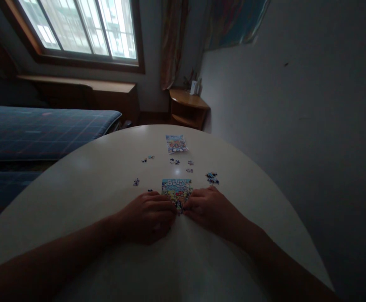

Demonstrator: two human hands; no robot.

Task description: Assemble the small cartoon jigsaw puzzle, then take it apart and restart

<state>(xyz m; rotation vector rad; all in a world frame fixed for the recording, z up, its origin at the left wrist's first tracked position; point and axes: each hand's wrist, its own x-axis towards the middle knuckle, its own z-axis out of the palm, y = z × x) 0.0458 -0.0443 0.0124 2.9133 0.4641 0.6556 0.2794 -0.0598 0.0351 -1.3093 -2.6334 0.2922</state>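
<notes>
A small, partly built colourful jigsaw puzzle (176, 189) lies on the round white table (91, 184) in front of me. My left hand (148, 216) rests at its lower left corner, fingers curled and pressed against its edge. My right hand (209, 206) sits at its lower right corner, fingers curled in toward the same edge. The fingertips of both hands nearly meet at the puzzle's near side. Whether a piece is pinched between them is hidden.
Loose puzzle pieces (212, 178) are scattered beyond the puzzle, with a printed picture card (176, 144) farther back. A bed with a blue checked cover (38, 130) stands at left, a wooden corner shelf (187, 107) behind, and a wall at right.
</notes>
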